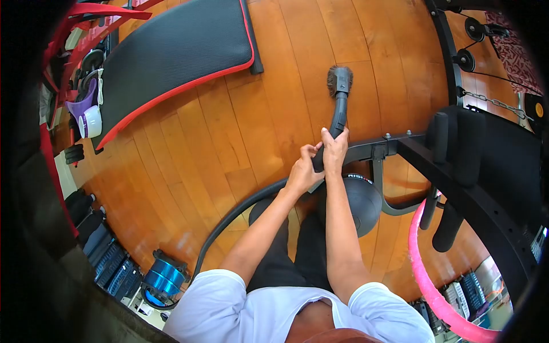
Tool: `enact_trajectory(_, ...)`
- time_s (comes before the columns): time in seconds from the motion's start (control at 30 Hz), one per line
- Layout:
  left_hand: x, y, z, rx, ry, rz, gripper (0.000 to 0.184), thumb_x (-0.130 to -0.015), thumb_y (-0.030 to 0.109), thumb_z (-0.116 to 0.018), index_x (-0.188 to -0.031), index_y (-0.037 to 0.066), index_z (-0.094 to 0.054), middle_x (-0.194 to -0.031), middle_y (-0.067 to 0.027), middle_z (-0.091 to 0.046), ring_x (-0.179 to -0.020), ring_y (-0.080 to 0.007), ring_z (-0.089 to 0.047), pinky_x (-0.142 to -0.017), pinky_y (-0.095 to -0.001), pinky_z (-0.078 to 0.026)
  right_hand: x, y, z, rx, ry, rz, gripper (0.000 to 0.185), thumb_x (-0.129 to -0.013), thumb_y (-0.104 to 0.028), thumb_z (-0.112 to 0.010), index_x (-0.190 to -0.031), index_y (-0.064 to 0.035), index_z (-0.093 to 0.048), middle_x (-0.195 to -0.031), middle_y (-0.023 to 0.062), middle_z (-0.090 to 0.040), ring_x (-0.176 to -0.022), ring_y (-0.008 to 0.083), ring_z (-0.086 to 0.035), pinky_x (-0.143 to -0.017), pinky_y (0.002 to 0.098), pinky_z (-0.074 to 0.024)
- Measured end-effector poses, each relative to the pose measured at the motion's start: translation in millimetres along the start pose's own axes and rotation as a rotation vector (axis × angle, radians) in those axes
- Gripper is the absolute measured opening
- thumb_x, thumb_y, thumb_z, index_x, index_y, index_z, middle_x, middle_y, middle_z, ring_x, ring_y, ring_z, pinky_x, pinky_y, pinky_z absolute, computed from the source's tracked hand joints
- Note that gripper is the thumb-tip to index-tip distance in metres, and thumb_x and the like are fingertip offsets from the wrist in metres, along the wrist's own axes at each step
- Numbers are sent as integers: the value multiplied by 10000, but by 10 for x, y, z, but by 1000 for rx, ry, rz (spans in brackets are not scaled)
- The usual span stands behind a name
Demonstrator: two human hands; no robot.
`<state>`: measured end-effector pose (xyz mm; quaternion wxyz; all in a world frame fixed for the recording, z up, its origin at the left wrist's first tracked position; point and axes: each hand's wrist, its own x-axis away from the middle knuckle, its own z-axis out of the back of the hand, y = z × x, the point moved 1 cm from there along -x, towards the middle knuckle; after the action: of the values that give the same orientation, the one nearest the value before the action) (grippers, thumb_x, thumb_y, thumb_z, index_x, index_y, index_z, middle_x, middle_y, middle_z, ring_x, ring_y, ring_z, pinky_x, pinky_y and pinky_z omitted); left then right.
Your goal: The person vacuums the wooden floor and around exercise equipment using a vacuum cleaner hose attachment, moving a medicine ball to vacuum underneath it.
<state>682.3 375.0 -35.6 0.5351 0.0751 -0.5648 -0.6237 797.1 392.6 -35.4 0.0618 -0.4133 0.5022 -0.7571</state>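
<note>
A grey brush head (341, 81) with bristles sits at the end of a black vacuum handle (338, 117), over the wooden floor (286, 108). My right hand (334, 151) is wrapped round the handle, thumb along its top. Just left of it and lower, my left hand (305, 170) grips the handle's rear part, where the black hose (229, 220) joins. The hose curves down to a blue vacuum canister (164, 278) at the lower left.
A black bench with red edging (177, 51) stands upper left, with a white and purple item (91, 122) beside it. On the right are a black exercise frame (452, 166), a dark ball (360, 206) near my legs and a pink hoop (423, 280).
</note>
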Motion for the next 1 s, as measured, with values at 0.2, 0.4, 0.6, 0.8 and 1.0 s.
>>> enact_trajectory(0.2, -137, -80, -30, -67, -11, -81, 641, -686, 174, -799, -1171, 43, -401, -1039, -268, -632, -993, -442, -627, -831, -466, -508, -192, 35, -22, 12, -62, 26, 248, -848, -96, -606, -992, 11, -435, -674, 93, -547, -444, 171, -555, -416, 326, -466)
enact_trajectory(0.4, 76, -35, 34, -81, 17, 31, 804, -671, 240, -822, -1306, 38, -371, -1110, -305, -622, -1017, -439, -629, -848, -479, -505, -4, 50, -59, -81, -170, -59, 226, -849, -87, -605, -970, -2, -434, -641, 67, -517, -434, 161, -532, -403, 316, -441)
enact_trajectory(0.6, 843, -324, 249, -135, -138, 229, 867, -651, 263, -808, -1403, 12, -456, -1117, -270, -649, -1044, -381, -639, -915, -411, -507, 812, 413, -98, -57, -140, -205, 242, -845, -80, -609, -1006, 14, -455, -623, 72, -522, -429, 162, -536, -397, 322, -442)
enact_trajectory(0.8, -261, -340, 501, -105, -43, 171, 913, -640, 308, -817, -1400, -23, -435, -970, -265, -683, -956, -356, -683, -826, -404, -526, -75, 80, -783, 117, -172, 20, 276, -845, -140, -591, -1035, 12, -460, -638, 113, -550, -446, 210, -535, -400, 366, -424)
enact_trajectory(1.0, 377, -435, 589, -151, -92, 167, 977, -607, 311, -821, -1426, -16, -400, -1036, -272, -669, -1020, -344, -667, -870, -386, -512, 537, 141, -562, 91, -161, -76, 313, -820, -174, -652, -1003, 23, -492, -610, 119, -549, -513, 236, -576, -475, 393, -434)
